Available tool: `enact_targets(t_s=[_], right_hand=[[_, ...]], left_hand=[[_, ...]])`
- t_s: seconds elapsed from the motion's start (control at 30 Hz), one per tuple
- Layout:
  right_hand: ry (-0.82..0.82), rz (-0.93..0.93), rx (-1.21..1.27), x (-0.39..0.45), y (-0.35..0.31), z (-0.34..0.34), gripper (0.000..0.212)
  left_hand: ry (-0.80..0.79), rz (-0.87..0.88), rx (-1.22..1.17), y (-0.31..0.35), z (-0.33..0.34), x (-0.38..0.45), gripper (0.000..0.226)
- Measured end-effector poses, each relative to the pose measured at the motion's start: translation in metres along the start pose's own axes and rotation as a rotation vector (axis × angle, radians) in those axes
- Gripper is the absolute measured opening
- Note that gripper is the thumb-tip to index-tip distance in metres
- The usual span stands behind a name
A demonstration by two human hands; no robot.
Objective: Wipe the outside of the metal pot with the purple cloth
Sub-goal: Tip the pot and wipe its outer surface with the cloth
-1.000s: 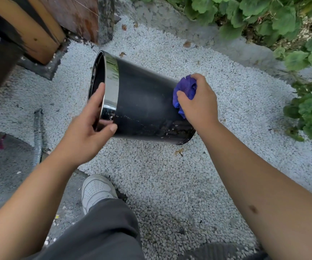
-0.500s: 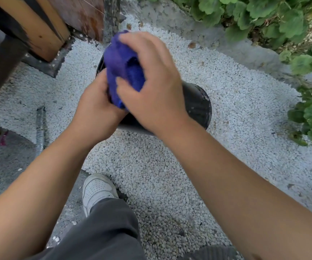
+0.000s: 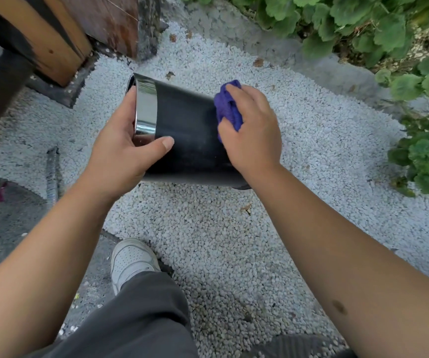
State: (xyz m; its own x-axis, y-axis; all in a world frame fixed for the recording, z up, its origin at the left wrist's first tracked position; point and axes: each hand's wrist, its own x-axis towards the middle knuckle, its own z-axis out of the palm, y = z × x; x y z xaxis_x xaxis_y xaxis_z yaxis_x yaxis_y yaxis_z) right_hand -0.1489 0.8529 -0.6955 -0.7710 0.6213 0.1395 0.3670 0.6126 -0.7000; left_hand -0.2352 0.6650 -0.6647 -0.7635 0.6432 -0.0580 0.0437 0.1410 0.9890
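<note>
Pot: your metal pot point(image 3: 187, 135) lies on its side above the white gravel point(image 3: 234, 241), its mouth to the left, its dark wall facing you.
Left hand: your left hand point(image 3: 123, 153) clasps the shiny rim band, thumb laid across the dark wall (fingers curl out of sight at the mouth).
Right hand: your right hand point(image 3: 253, 130) presses the bunched purple cloth point(image 3: 227, 109) against the pot's right end, fingers closed over it.
Surroundings: white shoe point(image 3: 130, 259) near; green plants point(image 3: 363, 27) far right.

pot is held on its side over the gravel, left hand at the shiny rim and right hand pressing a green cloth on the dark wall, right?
Not quite: the cloth is purple, not green, as the head view shows. The rest holds: pot on its side, left hand at the rim, right hand pressing.
</note>
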Motion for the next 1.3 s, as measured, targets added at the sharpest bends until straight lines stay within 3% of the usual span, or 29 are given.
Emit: enact_targets(t_s=[0.07,0.13,0.2,0.3,0.43,0.57,0.77,0.9,1.3], right_hand=[[0.023,0.062,0.007,0.001,0.009,-0.002,0.054],[0.053,0.124,0.021,0.001,0.019,-0.004,0.053],[0.068,0.164,0.029,0.002,0.027,-0.007,0.052],[0.072,0.179,0.031,0.003,0.032,-0.009,0.052],[0.117,0.272,0.112,0.006,0.03,-0.013,0.051],[0.208,0.321,0.323,0.016,-0.001,-0.02,0.051],[0.064,-0.084,0.341,-0.01,-0.083,-0.005,0.052],[0.022,-0.195,0.192,-0.024,-0.084,0.008,0.054],[0.114,0.065,0.009,-0.003,0.016,-0.005,0.055]], left_hand=[[0.18,0.041,-0.044,-0.004,0.006,-0.004,0.063],[0.231,0.096,-0.023,-0.01,0.007,-0.012,0.06],[0.173,0.116,0.101,-0.017,0.001,-0.021,0.068],[0.034,0.161,0.468,-0.026,-0.009,-0.032,0.081],[0.025,0.163,0.703,-0.034,-0.008,-0.035,0.097],[0.047,0.101,0.64,-0.031,-0.006,-0.025,0.1],[0.058,0.06,0.485,-0.018,0.005,-0.008,0.093],[0.02,0.066,0.367,-0.015,0.006,-0.005,0.092],[0.065,0.038,0.44,-0.024,-0.007,0.002,0.095]])
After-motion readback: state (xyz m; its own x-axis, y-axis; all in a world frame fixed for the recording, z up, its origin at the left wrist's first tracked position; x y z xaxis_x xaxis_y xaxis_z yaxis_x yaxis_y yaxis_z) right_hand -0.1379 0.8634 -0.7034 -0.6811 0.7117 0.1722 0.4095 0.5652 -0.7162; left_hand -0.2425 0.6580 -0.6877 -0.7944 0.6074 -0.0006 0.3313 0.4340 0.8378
